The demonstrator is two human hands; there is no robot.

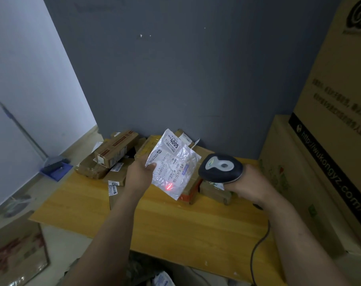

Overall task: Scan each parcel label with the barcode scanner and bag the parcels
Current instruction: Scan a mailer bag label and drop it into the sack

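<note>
The left hand (141, 174) holds a white plastic parcel (191, 158) up above the desk (175, 228), its fingers (151, 166) pinching the parcel's left edge, thumb on the front. The printed label (167, 168) faces the camera, and a red light spot (168, 186) falls near its lower end, seemingly on a barcode, though the print there is blurred. The right hand (247, 183) has its fingers curled round the grip of the scanner (220, 168), which is close beside the parcel. The scanner's cable (258, 244) trails off the desk's front edge. Cardboard boxes (113, 153) are piled at the back of the desk, and big cartons (330, 141) are stacked at the right.
</note>
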